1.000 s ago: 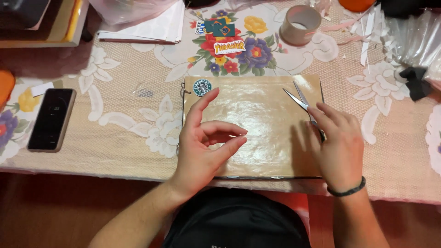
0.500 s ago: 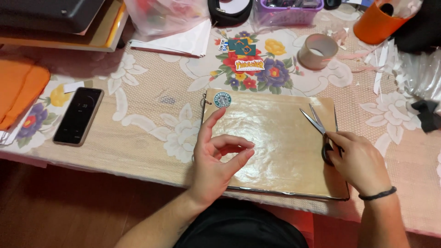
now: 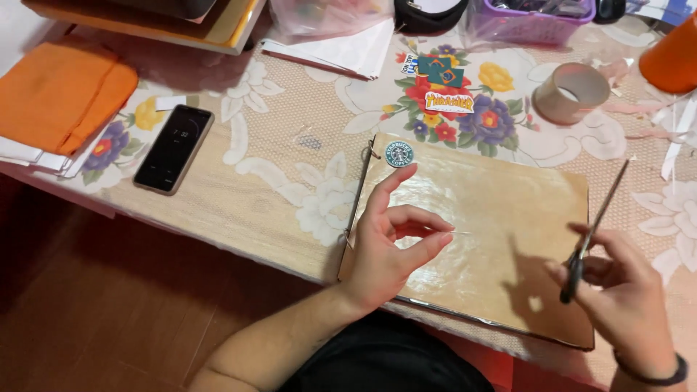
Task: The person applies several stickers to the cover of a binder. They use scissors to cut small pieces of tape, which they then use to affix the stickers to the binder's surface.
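A brown notebook [image 3: 501, 218] with a shiny clear cover and a round green sticker lies on the floral tablecloth. My left hand [image 3: 388, 243] hovers over its left half, thumb and fingers pinching a thin clear strip that stretches to the right. My right hand [image 3: 624, 305] is raised over the notebook's lower right corner and grips a pair of scissors [image 3: 592, 229], blades pointing up and away, closed or nearly closed.
A black phone [image 3: 174, 147] lies at the left beside folded orange cloth [image 3: 62, 94]. A roll of tape [image 3: 570, 92], an orange cup [image 3: 671, 62], a purple basket [image 3: 530, 14], white papers [image 3: 337, 51] and loose stickers [image 3: 443, 87] sit behind the notebook. The table's front edge runs diagonally below my hands.
The view shifted left and closer. My right hand lifted the scissors off the notebook and drew back toward me. My left hand went from flat on the cover to a raised pinch.
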